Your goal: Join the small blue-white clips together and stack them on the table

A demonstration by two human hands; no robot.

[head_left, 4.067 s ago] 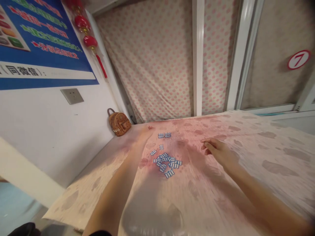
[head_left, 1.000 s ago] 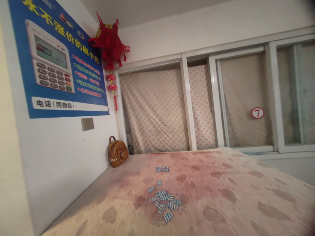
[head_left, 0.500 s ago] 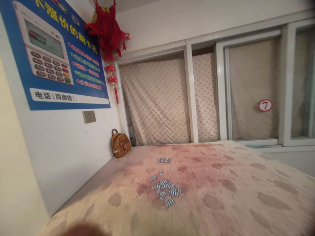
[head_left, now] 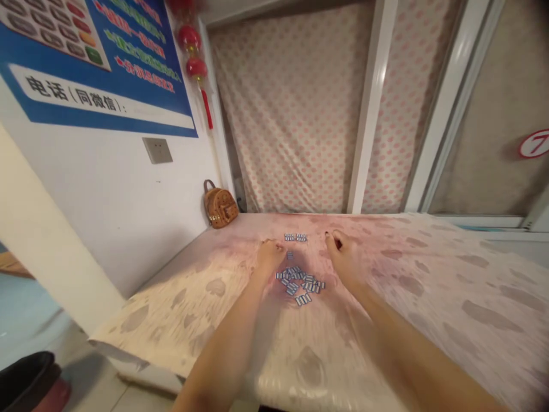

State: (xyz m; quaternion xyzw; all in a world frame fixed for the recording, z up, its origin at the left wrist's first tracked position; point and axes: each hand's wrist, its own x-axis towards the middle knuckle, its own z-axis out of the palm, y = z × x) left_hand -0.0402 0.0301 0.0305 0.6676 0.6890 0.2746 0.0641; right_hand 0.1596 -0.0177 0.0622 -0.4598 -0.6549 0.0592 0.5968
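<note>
Small flat pieces with white bars and dark-blue edging lie in a loose, overlapping pile (head_left: 298,276) on the patterned tablecloth (head_left: 309,366). Beyond the pile, more of these pieces form a neat row (head_left: 295,237). One single piece (head_left: 290,255) lies between the two. My left hand (head_left: 271,253) is close beside that single piece, its fingers curled together; whatever is in them is too small to make out. To the right of the row, my right hand (head_left: 339,247) is closed with bent fingers, apart from the pieces, and its inside is hidden.
A small brown backpack (head_left: 220,207) stands at the table's far left corner against the wall. Curtained windows (head_left: 291,114) rise behind the table. A dark shoe-like object (head_left: 28,375) shows on the floor at lower left.
The view has tilted down. Both hands, earlier out of sight except for a blur at the bottom edge, now reach over the table. A piece left of the pile is no longer visible.
</note>
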